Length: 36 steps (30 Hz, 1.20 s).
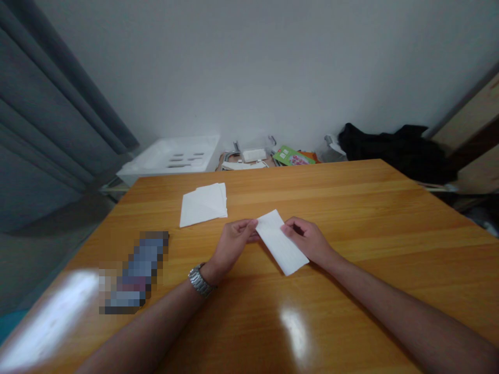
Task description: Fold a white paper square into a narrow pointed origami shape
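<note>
A folded white paper napkin (281, 243) is held at a slant above the wooden table (362, 208). My left hand (235, 238) pinches its upper left edge, thumb on top. On the opposite long edge, my right hand (307, 240) grips it between thumb and fingers. The fingers behind the napkin are partly hidden. Farther back on the left lie several more white paper napkins (204, 203), overlapping in a loose stack. A metal watch (200, 279) is on my left wrist.
A pixelated, phone-like object (142, 267) rests on the table's left side. Beyond the far edge are a white foam tray (175, 150), a green printed packet (292, 156) and black cloth (390, 150). A grey curtain (50, 93) hangs at left.
</note>
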Motion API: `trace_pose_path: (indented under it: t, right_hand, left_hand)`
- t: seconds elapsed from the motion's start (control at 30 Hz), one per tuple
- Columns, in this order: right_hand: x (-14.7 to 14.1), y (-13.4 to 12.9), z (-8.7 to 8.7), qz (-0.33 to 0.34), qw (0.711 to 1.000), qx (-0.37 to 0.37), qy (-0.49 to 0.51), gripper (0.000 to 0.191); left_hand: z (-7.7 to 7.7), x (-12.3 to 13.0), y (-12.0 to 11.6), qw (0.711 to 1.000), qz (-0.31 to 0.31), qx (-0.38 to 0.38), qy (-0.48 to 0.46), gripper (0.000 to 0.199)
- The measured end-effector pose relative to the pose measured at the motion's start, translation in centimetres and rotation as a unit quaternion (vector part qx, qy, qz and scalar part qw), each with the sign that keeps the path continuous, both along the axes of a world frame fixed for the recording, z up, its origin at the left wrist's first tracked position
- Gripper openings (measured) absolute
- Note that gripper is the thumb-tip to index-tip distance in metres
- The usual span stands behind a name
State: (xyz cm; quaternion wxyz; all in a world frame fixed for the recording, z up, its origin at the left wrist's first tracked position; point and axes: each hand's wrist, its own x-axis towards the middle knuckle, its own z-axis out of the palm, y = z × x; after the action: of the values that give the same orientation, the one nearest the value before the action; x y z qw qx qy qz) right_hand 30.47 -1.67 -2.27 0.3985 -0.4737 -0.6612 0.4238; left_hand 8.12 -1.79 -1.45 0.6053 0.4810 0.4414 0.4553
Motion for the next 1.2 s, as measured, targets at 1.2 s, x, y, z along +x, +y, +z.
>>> trace_pose_path:
  t: [1.2]
  right_hand:
    - [0.18, 0.06, -0.21, 0.014, 1.000, 0.000, 0.020, 0.032]
  left_hand:
    - [-0.03, 0.15, 0.00, 0.999, -0.019, -0.015, 0.037, 0.034]
